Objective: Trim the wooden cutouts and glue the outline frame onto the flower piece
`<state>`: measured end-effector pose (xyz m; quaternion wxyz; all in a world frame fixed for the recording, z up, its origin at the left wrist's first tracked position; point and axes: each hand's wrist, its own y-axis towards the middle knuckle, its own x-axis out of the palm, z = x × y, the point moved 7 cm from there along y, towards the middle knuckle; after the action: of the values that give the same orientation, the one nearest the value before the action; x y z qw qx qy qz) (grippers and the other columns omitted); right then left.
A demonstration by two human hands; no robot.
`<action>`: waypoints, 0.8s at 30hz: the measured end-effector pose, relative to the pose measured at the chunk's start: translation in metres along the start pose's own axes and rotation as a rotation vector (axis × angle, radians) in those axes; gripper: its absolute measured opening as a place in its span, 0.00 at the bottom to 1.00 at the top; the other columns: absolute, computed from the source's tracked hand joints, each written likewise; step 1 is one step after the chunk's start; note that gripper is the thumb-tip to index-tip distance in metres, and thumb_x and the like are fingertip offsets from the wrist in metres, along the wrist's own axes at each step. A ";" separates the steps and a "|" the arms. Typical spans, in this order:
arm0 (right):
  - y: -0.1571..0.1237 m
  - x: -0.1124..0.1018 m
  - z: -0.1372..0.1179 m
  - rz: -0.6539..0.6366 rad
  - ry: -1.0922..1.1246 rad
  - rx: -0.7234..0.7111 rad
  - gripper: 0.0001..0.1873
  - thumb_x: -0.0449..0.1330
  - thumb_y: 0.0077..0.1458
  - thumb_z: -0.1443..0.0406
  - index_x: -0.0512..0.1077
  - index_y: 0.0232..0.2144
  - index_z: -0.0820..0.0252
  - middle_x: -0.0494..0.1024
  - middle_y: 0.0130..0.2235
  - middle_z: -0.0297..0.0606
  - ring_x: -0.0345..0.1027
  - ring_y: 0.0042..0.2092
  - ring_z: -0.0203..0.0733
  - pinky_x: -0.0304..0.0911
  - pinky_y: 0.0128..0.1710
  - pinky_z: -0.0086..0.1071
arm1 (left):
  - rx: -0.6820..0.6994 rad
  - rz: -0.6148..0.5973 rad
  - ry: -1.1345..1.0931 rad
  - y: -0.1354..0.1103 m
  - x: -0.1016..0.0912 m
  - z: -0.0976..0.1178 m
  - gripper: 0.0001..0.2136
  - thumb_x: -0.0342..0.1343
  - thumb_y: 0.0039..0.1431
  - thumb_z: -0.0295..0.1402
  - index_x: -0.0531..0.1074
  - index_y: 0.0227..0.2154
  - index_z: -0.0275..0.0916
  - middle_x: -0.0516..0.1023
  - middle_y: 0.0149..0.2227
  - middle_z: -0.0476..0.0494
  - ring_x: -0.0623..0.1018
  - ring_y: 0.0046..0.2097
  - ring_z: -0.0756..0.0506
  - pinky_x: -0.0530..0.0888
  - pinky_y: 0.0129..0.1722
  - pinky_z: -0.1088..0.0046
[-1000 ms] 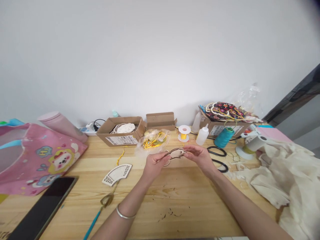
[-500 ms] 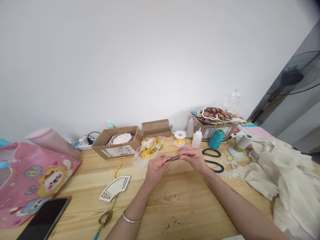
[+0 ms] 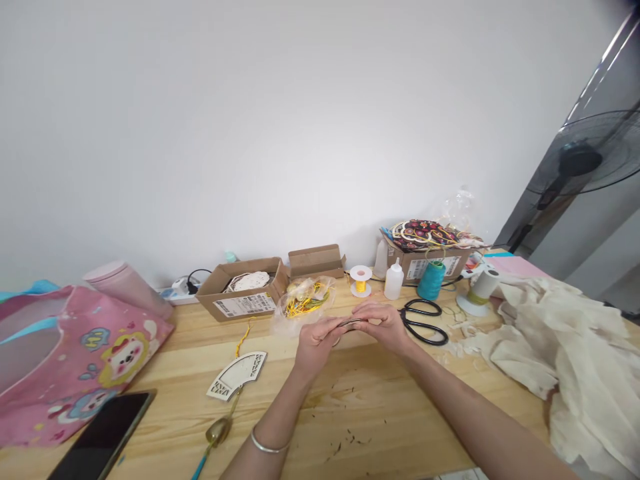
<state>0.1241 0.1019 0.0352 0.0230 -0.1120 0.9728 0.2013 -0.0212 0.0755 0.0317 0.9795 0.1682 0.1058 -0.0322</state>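
Note:
Both my hands meet above the middle of the wooden table (image 3: 380, 413). My left hand (image 3: 316, 341) and my right hand (image 3: 381, 325) pinch the two ends of a thin flat wooden cut-out piece (image 3: 350, 323), which I see edge-on between the fingertips. A silver bangle (image 3: 269, 445) sits on my left wrist. A bag of yellow cord (image 3: 305, 299) lies just behind my left hand. Black scissors (image 3: 423, 321) lie just right of my right hand.
A fan-shaped wooden cut-out (image 3: 238, 374) and a brush (image 3: 214, 440) lie at front left, by a dark tablet (image 3: 103, 440) and pink bag (image 3: 70, 360). Cardboard boxes (image 3: 243, 287), a yellow spool (image 3: 361, 281), a glue bottle (image 3: 393, 281), teal thread (image 3: 431, 280) line the back. Cream cloth (image 3: 560, 360) fills the right.
The wooden piece was held flat, showing its face; my hands have turned it edge-on and drawn closer together. The view has swung right, bringing a standing fan into sight.

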 end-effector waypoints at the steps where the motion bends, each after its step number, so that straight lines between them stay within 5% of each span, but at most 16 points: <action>1: 0.000 0.000 0.004 0.013 0.005 0.031 0.08 0.66 0.35 0.57 0.76 0.20 0.54 0.77 0.27 0.36 0.70 0.33 0.41 0.64 0.39 0.37 | -0.034 0.033 -0.016 0.000 0.000 -0.003 0.09 0.57 0.46 0.36 0.77 0.31 0.42 0.80 0.30 0.46 0.76 0.32 0.45 0.72 0.38 0.68; 9: -0.007 0.018 0.028 -0.092 0.095 0.225 0.20 0.61 0.40 0.53 0.75 0.31 0.62 0.79 0.32 0.39 0.71 0.33 0.40 0.65 0.35 0.34 | -0.325 0.299 -0.518 -0.001 -0.007 -0.031 0.15 0.61 0.41 0.38 0.76 0.32 0.33 0.79 0.29 0.42 0.75 0.29 0.47 0.71 0.30 0.72; 14: -0.012 0.024 0.035 -0.106 0.101 0.302 0.18 0.61 0.40 0.53 0.73 0.19 0.64 0.77 0.20 0.37 0.69 0.23 0.36 0.63 0.27 0.30 | -0.364 0.297 -0.517 -0.002 -0.009 -0.035 0.17 0.62 0.39 0.39 0.76 0.32 0.31 0.78 0.26 0.42 0.73 0.25 0.50 0.69 0.24 0.76; 24: -0.015 0.025 0.032 -0.051 0.127 0.335 0.18 0.62 0.37 0.52 0.71 0.17 0.62 0.76 0.19 0.36 0.69 0.22 0.36 0.63 0.25 0.29 | -0.353 0.333 -0.528 -0.003 -0.010 -0.034 0.16 0.63 0.39 0.37 0.76 0.31 0.32 0.78 0.26 0.43 0.74 0.26 0.49 0.70 0.26 0.76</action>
<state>0.1030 0.0963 -0.0022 -0.0152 -0.1436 0.9891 0.0283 -0.0381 0.0838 0.0019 0.9788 -0.0029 -0.1761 0.1043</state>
